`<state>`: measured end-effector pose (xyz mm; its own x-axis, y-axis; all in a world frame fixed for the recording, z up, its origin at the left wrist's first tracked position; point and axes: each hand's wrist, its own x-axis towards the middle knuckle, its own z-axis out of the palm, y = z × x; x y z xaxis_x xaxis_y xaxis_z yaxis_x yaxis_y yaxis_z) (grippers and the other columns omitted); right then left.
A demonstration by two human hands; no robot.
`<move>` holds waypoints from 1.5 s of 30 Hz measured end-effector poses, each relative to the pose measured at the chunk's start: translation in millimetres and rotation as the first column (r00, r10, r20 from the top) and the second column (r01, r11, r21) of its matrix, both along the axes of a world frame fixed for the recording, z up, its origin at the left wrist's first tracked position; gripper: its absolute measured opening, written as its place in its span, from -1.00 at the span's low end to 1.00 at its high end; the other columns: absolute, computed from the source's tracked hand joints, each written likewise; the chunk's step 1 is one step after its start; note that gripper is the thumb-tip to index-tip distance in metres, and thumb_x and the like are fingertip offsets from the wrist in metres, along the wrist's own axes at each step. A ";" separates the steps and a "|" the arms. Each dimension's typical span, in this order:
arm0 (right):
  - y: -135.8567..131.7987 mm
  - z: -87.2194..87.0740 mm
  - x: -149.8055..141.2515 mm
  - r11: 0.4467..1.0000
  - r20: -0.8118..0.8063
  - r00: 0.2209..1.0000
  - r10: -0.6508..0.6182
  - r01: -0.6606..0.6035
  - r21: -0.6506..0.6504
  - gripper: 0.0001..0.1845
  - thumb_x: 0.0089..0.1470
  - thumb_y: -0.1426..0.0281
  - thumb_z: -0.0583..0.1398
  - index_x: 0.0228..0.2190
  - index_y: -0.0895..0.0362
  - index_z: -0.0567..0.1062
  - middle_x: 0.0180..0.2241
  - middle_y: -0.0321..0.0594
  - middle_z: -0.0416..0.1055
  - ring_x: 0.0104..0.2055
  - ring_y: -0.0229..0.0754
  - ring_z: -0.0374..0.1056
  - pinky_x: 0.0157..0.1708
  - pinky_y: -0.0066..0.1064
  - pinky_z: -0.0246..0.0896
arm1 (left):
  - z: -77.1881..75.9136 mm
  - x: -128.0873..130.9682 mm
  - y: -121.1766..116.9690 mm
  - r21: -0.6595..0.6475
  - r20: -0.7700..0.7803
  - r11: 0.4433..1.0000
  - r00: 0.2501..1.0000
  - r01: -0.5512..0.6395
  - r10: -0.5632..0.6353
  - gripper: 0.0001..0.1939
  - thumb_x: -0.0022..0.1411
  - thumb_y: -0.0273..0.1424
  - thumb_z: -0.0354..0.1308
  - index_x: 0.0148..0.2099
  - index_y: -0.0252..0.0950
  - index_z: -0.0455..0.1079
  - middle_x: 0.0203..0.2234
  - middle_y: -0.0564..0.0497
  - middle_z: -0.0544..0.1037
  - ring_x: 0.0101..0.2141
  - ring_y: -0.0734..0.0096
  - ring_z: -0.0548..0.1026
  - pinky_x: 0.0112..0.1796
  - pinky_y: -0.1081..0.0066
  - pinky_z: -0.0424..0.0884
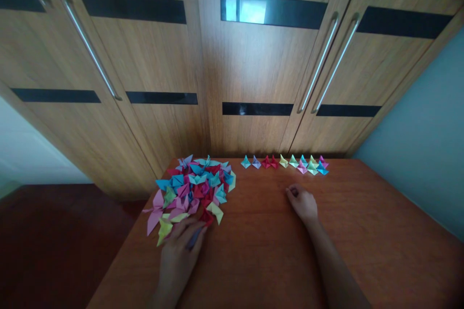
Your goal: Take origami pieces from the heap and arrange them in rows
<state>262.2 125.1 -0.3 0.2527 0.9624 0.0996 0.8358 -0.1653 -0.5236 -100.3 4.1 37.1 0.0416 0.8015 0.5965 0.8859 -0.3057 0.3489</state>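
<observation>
Nearest, my left hand pinches a blue-purple folded-paper piece beside a multicoloured folded-paper heap, perhaps tangled enough to snag it; my right hand curls closed.

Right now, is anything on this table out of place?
Nothing stands out: the origami pile by your left hand is jumbled, but the origami row at the back of the table looks fairly orderly.

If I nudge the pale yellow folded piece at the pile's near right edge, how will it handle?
The pale yellow folded piece looks like paper, so it is probably very light. Its angular folds suggest some stiffness, though a hard pinch could crush it. A red piece sits close by, so pushing left may disturb that.
</observation>
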 end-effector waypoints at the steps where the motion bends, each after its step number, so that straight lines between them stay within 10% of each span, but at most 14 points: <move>1: 0.0 0.2 0.0 1.000 0.004 1.000 0.000 0.000 -0.001 -0.81 0.07 0.21 0.08 -0.37 0.01 0.44 -0.41 -0.31 0.49 -0.35 -0.18 0.41 -0.47 -0.49 0.09 | 0.6 -1.5 0.4 0.014 0.017 1.000 1.000 -0.001 0.000 -0.78 0.23 -0.26 0.04 -0.27 -0.19 0.49 -0.33 -0.01 0.55 -0.32 0.33 0.53 -0.30 0.40 0.47; 11: -3.0 3.2 -14.1 0.979 -0.186 0.964 0.192 -0.175 0.102 -0.78 0.03 0.19 0.10 -0.46 0.06 0.42 -0.53 -0.31 0.41 -0.46 -0.21 0.35 -0.43 -0.46 0.13 | 15.3 0.4 5.4 0.076 0.109 0.996 0.993 0.035 -0.044 -0.83 0.20 -0.33 0.09 -0.20 -0.19 0.48 -0.32 0.00 0.58 -0.29 0.33 0.54 -0.24 0.36 0.49; 19: -24.3 26.7 -56.4 0.867 -0.657 0.578 0.483 -0.419 0.269 -0.69 0.00 0.11 0.18 -0.41 0.12 0.43 -0.53 -0.31 0.34 -0.46 -0.27 0.27 -0.43 -0.46 0.18 | 45.3 38.2 38.5 0.034 0.118 0.971 0.964 0.236 -0.239 -0.82 0.23 -0.38 0.04 -0.24 -0.21 0.47 -0.33 -0.01 0.58 -0.32 0.38 0.54 -0.26 0.40 0.49; 27: -36.0 36.2 -68.2 0.841 -0.754 0.425 0.501 -0.446 0.307 -0.70 -0.08 0.18 0.28 -0.31 0.10 0.50 -0.43 -0.30 0.41 -0.38 -0.26 0.30 -0.34 -0.44 0.22 | 28.2 88.1 66.0 -0.119 0.243 0.883 0.876 0.454 -0.417 -0.80 0.24 -0.44 0.01 -0.17 -0.20 0.44 -0.29 0.00 0.54 -0.26 0.42 0.50 -0.19 0.42 0.43; 45: -24.8 26.5 -43.9 0.872 -0.703 0.545 0.456 -0.430 0.233 -0.66 -0.12 0.12 0.27 -0.43 0.16 0.54 -0.48 -0.26 0.43 -0.44 -0.26 0.30 -0.41 -0.45 0.21 | -34.2 116.7 63.7 -0.352 0.754 0.769 0.649 0.534 -0.105 -0.79 0.16 -0.28 0.09 -0.23 -0.29 0.42 -0.42 0.00 0.56 -0.45 0.41 0.51 -0.40 0.47 0.42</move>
